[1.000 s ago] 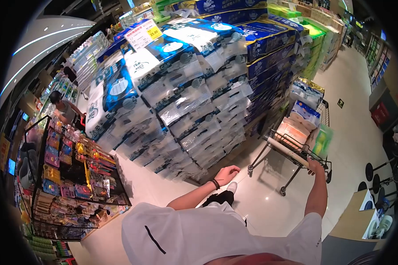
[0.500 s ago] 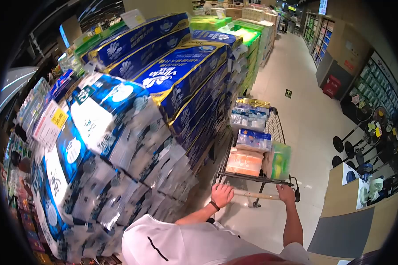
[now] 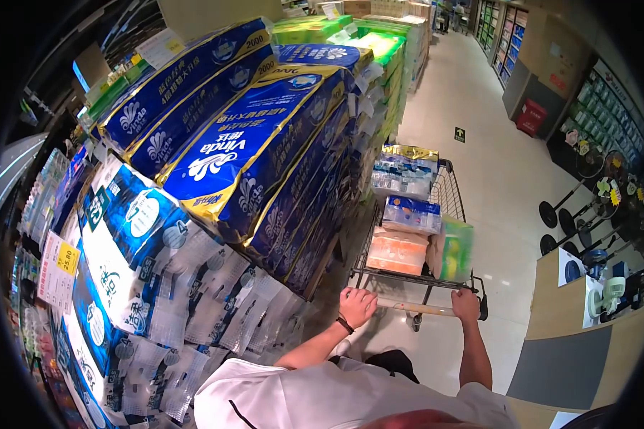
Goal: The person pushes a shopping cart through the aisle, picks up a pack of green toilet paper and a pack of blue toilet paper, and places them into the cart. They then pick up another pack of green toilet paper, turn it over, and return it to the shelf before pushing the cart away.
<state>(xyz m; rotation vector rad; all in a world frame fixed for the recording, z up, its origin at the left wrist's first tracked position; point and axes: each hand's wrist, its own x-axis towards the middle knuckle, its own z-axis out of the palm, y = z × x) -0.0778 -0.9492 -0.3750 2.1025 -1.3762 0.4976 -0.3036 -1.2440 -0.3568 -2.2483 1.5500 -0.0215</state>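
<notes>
My left hand (image 3: 358, 306), with a dark band at the wrist, is wrapped round the left end of the cart handle (image 3: 415, 308). The right end of the same handle is in the closed fingers of my right hand (image 3: 466, 304). Beyond the handle, the wire shopping cart (image 3: 452, 191) holds an orange pack (image 3: 397, 250), a blue and white pack (image 3: 411, 214), a green pack (image 3: 455, 249) standing at the right side, and clear and gold packs (image 3: 404, 174) at the far end.
Blue Vinda packs (image 3: 243, 150) and white-blue tissue packs (image 3: 132, 236) are piled close on the left. Green packs (image 3: 390, 50) stand farther along. Fans (image 3: 594, 193) and a wooden counter (image 3: 565, 336) line the right. A tiled aisle (image 3: 472, 107) runs ahead.
The stacked packs on the left have come nearer and shifted down and left in view. Both hands keep their hold on the handle, and the cart stays in front.
</notes>
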